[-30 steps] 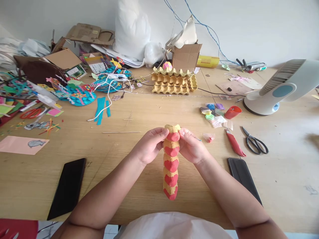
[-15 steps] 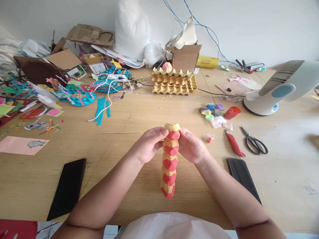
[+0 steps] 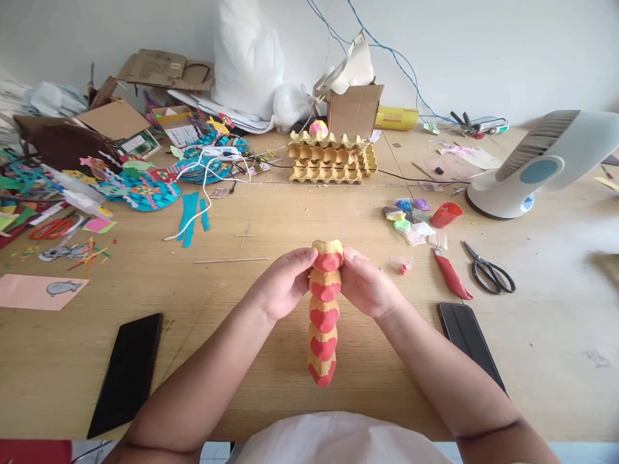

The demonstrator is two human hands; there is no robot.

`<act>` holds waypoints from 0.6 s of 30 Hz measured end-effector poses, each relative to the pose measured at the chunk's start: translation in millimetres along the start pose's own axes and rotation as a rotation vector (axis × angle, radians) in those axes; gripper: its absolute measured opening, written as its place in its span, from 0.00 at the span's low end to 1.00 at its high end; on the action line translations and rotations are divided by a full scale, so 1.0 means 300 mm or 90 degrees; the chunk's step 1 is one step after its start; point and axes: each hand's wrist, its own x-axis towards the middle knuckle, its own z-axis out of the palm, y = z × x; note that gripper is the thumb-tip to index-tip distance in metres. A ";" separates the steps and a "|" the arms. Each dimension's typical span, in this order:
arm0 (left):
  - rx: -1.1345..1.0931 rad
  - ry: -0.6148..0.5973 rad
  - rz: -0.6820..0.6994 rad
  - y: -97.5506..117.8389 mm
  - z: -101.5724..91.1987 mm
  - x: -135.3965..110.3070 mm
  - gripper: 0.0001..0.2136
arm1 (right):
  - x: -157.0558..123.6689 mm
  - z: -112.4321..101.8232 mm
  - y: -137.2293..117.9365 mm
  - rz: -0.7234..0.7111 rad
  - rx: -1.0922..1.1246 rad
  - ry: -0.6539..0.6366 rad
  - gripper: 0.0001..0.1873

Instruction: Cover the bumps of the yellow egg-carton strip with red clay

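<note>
A strip of egg carton cups [image 3: 324, 317] points lengthwise toward me, yellow-brown with a red patch on each bump. At its far end, my left hand [image 3: 286, 280] pinches the left side between thumb and fingers. Opposite it, my right hand [image 3: 368, 282] grips the right side of the same end cup, thumb near the top edge. Both hands are closed on the strip, and their fingertips are partly hidden behind it. Beyond the hands lies a thin stick [image 3: 231, 261]. To the right rests a small plastic bag with red clay-like stuff [image 3: 401, 265].
Stacked egg cartons [image 3: 333, 173] stand at the back. Right are scissors [image 3: 489, 269], a red-handled cutter [image 3: 452, 275], a red cup [image 3: 445, 214], a fan [image 3: 525, 167] and a phone [image 3: 470, 341]. A black tablet-like slab [image 3: 126, 374] lies left, with paper crafts [image 3: 140, 187] farther back.
The view has shifted slightly, moving the background a little left in the picture. Both hands keep hold of the egg carton strip, whose angle has changed only slightly.
</note>
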 end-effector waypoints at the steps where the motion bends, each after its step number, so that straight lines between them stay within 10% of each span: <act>1: 0.005 -0.004 0.002 -0.003 -0.001 0.002 0.17 | 0.000 0.001 0.000 -0.002 0.005 0.007 0.22; 18: 0.284 0.071 0.166 -0.025 -0.052 0.029 0.17 | 0.017 -0.052 -0.025 -0.138 -0.269 0.049 0.25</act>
